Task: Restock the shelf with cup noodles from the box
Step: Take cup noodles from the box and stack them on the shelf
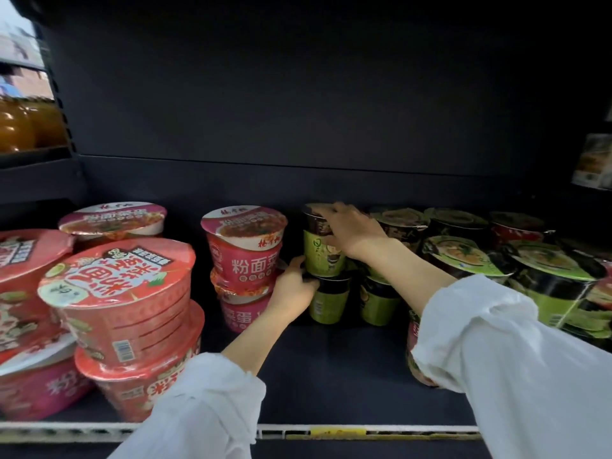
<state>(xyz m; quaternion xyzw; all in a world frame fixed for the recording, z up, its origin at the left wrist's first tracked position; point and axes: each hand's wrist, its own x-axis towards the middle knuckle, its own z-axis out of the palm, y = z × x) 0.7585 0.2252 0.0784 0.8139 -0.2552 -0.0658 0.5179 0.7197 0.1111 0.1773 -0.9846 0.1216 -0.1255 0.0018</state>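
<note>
A green cup noodle [319, 251] with a dark lid stands stacked on another green cup [328, 304] at the back middle of the dark shelf [331, 376]. My right hand [351, 231] grips the upper cup around its top and side. My left hand [293, 288] holds the lower cup's dark rim from the left. Both arms wear white sleeves. The box is not in view.
Pink noodle bowls [246, 246] are stacked just left of the green cups. Larger red bowls [122, 303] fill the front left. More green and dark cups [460, 250] crowd the right side. The shelf's front rail [331, 432] carries a yellow tag. Orange bottles [23, 124] stand upper left.
</note>
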